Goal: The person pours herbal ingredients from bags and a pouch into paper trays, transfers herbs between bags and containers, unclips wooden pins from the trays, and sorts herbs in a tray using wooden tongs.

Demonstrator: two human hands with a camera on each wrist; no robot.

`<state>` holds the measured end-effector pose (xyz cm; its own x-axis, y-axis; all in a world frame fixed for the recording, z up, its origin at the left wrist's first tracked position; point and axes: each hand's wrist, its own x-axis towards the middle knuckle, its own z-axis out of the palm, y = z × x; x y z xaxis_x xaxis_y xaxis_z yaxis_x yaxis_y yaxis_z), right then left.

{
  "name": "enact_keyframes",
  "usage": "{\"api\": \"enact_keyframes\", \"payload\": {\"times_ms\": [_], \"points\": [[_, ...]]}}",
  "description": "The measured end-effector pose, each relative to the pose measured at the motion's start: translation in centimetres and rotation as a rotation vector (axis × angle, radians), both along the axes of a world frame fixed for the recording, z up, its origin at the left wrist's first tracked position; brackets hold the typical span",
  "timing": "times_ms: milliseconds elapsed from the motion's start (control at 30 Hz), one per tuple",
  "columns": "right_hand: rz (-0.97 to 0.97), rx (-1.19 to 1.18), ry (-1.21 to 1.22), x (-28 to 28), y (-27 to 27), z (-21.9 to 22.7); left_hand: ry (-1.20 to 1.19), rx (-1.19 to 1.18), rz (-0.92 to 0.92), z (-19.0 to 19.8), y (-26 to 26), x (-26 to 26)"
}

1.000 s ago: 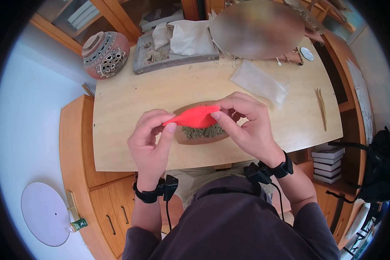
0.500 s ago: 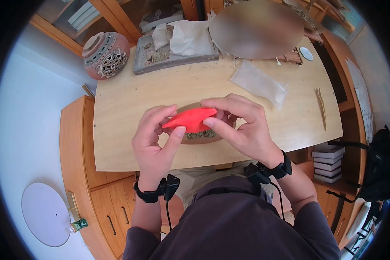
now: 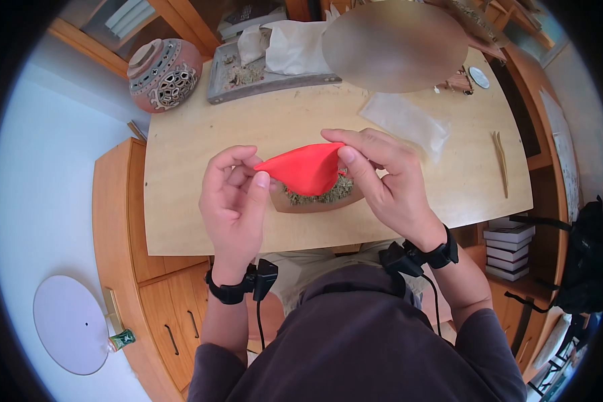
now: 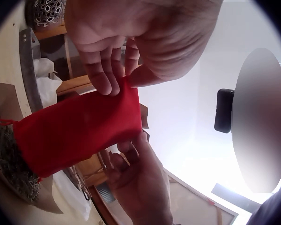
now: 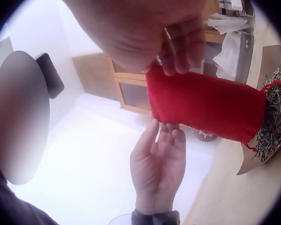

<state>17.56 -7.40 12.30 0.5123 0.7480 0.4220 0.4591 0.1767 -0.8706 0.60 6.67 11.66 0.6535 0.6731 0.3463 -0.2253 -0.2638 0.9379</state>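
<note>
A red cloth drawstring pouch point(image 3: 306, 167) hangs between both hands, pinched at the two corners of its closed end. At one corner, my left hand point(image 3: 233, 201) pinches the cloth between thumb and fingers. The opposite corner is in my right hand point(image 3: 390, 184), thumb against fingertips. Seen from the left wrist, the pouch point(image 4: 82, 129) slopes down, its red cord ends close over dried herbs. The herbs point(image 5: 275, 115) lie in a brown, curved-sided tray point(image 3: 308, 208), partly covered by the pouch in the head view. Whatever is inside the pouch is hidden.
A clear plastic bag point(image 3: 407, 124) lies beyond the right hand, with wooden tweezers point(image 3: 500, 164) farther right. At the back stand a grey tray point(image 3: 275, 87) with white bags and an openwork clay pot point(image 3: 165, 75). The table's front edge point(image 3: 248, 251) runs below the wrists.
The hands have drawn apart and risen slightly, spreading the pouch. Its middle, bunched between the fingers half a second ago, now drops lower over the herbs. The head view has shifted a little.
</note>
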Motion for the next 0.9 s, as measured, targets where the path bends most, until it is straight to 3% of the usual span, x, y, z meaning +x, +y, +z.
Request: {"api": "enact_keyframes", "payload": {"times_ms": [200, 333, 400, 567, 900], "points": [[0.018, -0.09, -0.02, 0.3, -0.3, 0.3, 0.025, -0.071, 0.035, -0.2, 0.2, -0.1], [0.019, -0.098, 0.005, 0.6, -0.2, 0.6, 0.032, 0.04, 0.11, -0.3, 0.5, -0.2], [-0.045, 0.022, -0.109, 0.4, 0.4, 0.5, 0.029, 0.099, 0.12, -0.4, 0.6, 0.0], [-0.055, 0.034, -0.138, 0.4, 0.5, 0.6, -0.013, 0.088, 0.196, 0.1, 0.5, 0.4], [-0.093, -0.002, -0.283, 0.7, 0.1, 1.1, 0.002, 0.094, 0.167, 0.3, 0.6, 0.3]]}}
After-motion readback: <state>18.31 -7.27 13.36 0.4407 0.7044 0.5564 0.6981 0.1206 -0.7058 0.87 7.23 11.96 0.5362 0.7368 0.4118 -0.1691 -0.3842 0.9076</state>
